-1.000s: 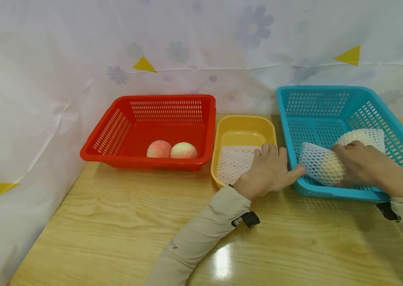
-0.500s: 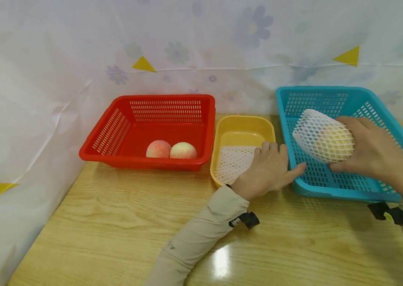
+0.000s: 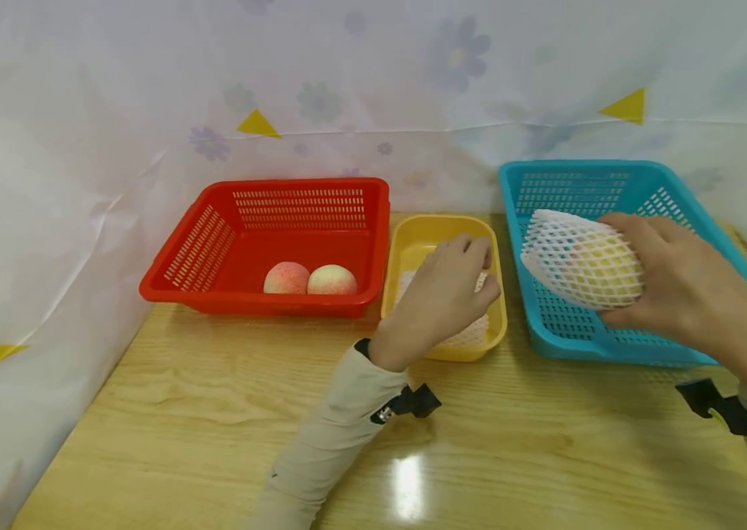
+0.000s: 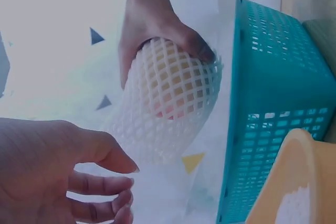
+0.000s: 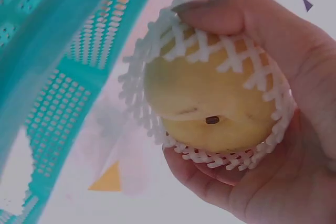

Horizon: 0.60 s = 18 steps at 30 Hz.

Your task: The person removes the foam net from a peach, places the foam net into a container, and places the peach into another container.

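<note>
My right hand grips a yellow-and-pink peach inside a white foam net sleeve. It holds this wrapped peach above the blue basket, with the sleeve's loose end pointing left. The right wrist view shows the peach's stem end bare in the sleeve's opening. My left hand hovers over the yellow tray, its fingers loosely bent and nothing between them. Under it, white foam netting lies in the tray, partly covered by the hand.
A red basket stands at the left with two unwrapped peaches near its front wall. The yellow tray sits between the red and blue baskets. Wooden table extends in front, and a flowered sheet hangs behind.
My right hand has lifted the wrapped peach up from inside the blue basket. My left hand has left the gap between tray and blue basket and moved left over the tray.
</note>
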{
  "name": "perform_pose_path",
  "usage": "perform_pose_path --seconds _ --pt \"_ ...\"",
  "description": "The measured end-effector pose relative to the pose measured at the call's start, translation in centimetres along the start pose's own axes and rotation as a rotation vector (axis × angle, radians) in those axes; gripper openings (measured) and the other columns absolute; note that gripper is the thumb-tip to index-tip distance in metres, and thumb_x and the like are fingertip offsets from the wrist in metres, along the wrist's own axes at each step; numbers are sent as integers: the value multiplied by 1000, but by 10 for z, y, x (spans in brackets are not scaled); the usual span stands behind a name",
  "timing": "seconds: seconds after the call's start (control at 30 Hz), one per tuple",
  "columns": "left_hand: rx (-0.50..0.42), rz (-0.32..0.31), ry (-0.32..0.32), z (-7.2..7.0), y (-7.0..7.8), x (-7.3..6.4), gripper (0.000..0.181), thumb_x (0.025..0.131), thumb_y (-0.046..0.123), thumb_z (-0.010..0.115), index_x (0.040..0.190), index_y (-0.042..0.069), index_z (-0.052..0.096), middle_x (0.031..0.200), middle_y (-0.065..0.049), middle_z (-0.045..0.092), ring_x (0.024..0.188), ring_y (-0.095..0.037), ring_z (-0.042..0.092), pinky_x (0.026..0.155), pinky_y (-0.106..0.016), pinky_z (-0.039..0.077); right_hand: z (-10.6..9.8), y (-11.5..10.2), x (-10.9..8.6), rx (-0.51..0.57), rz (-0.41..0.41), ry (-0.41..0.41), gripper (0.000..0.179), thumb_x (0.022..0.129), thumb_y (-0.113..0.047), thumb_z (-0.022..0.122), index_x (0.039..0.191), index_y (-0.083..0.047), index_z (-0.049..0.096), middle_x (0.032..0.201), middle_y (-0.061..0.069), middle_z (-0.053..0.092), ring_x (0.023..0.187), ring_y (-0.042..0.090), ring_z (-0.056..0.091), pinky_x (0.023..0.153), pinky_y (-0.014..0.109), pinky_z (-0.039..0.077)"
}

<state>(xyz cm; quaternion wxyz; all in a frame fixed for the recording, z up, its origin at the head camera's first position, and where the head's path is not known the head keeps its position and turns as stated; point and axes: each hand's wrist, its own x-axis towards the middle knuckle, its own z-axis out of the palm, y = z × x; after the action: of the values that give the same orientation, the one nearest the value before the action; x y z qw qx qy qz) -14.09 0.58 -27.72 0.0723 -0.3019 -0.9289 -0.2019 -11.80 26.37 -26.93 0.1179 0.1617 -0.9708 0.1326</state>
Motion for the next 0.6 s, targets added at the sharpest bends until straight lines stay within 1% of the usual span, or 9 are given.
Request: perform_pose_path --seconds 0.07,0.17,0.27,0.33,0.4,0.47,0.53,0.6 --pt "-101 32 20 -7 -4 -9 8 94 16 57 97 9 56 92 -1 53 85 -14 50 73 -18 42 -1 -7 -2 5 -32 14 116 44 -11 94 142 -5 34 121 29 46 100 48 48 69 62 45" --pt "-258 79 21 -12 -10 -22 7 93 12 58 97 7 57 94 -3 55 87 -14 52 76 -15 42 0 -20 -6 15 -109 33 116 40 -11 96 140 -5 37 118 27 49 99 46 50 69 61 45" --pt "-388 142 39 -14 -19 -35 6 91 7 60 96 4 59 93 -5 57 86 -16 56 78 -19 48 4 -35 -11 24 -189 39 118 37 -13 98 140 -6 39 117 25 51 98 44 52 69 60 47" --pt "-480 167 52 -15 -25 -44 5 90 5 61 95 3 59 92 -5 59 84 -14 57 78 -21 50 7 -46 -16 33 -232 54 119 35 -15 99 139 -7 41 117 24 53 98 43 53 69 60 48" --pt "-570 174 59 -17 -30 -52 5 90 2 62 95 3 61 91 -4 61 82 -12 58 78 -22 52 11 -55 -20 49 -275 64 119 34 -17 99 138 -9 42 116 21 54 99 41 54 69 59 49" --pt "-652 158 53 -18 -35 -62 6 90 1 63 95 3 62 91 -4 63 82 -9 58 79 -22 52 17 -64 -26 60 -312 75 118 34 -18 99 137 -11 43 116 19 55 99 39 55 69 58 51" --pt "-702 139 25 -18 -38 -72 7 90 0 63 97 2 63 92 -5 64 84 -9 60 81 -22 52 24 -72 -31 81 -341 79 117 34 -21 99 137 -12 43 116 18 56 100 37 56 70 56 51" --pt "-729 121 -29 -15 -40 -82 10 89 -1 63 99 0 64 96 -7 66 87 -9 62 82 -22 52 31 -79 -37 100 -353 70 116 35 -24 98 137 -13 43 117 17 56 99 36 58 68 55 52"
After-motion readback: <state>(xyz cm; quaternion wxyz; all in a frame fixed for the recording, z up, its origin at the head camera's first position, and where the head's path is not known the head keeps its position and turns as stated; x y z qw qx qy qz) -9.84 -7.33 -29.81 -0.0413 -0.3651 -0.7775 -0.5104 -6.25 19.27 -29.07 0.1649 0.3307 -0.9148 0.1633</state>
